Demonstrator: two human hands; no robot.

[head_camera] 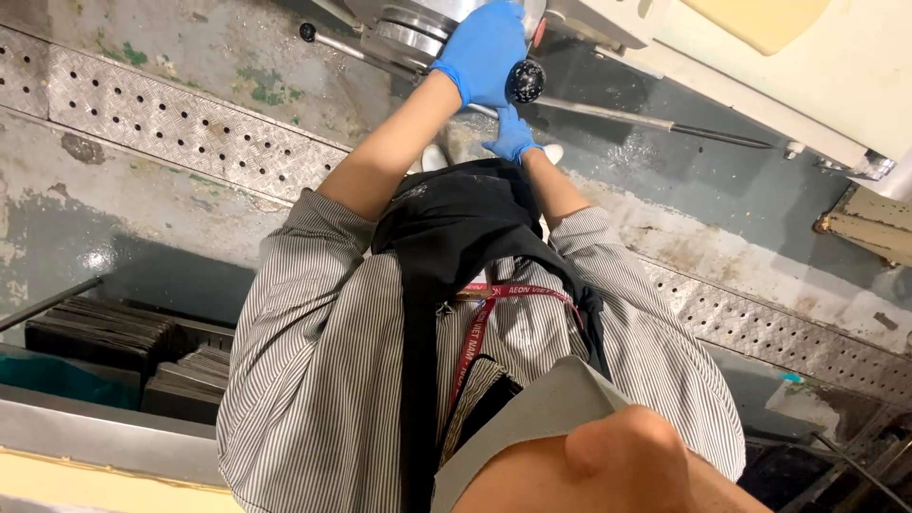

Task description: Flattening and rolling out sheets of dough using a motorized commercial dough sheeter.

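- My left hand (484,52), in a blue glove, is stretched out ahead of me with the forearm bare and nearly straight. It reaches up to the grey metal machine (418,28).
- Its grip is wrapped round the black knob (525,81), with the fingers curled over the top and the speckled ball showing at the edge of the palm.
- The knob sits at the end of a long metal rod (655,122) that runs off to my right, in front of the machine and above the wet grey floor (722,190).
- My right hand (513,133), also gloved in blue, is lower and closer to my body. The elbow is bent, the wrist is tipped up and the fingers point towards the knob, just below it.
- I cannot tell whether that grip is closed on anything or only resting there.
- Both arms come out of the rolled sleeves of my striped shirt (313,380), on either side of my black apron (446,228).
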